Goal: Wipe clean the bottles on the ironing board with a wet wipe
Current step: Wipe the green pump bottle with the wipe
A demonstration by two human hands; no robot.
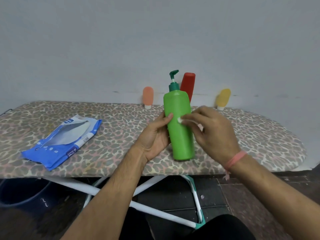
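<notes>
We are holding the green pump bottle [179, 125] upright near the ironing board's [121, 129] front edge; our left hand [155, 135] is gripping its side, thumb curled round it; our right hand's [211, 130] fingers [187, 118] are pinching a white wet wipe [180, 119] against its front; open board is lying free to the right; we are counting four bottles: green, red [187, 85], orange [148, 97], yellow [223, 98]; three are standing along the wall edge; one wipe pack [64, 141] is lying left

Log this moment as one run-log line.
step: wiping | left hand: holds green bottle | right hand: presses wipe on it | waiting: red bottle
</notes>
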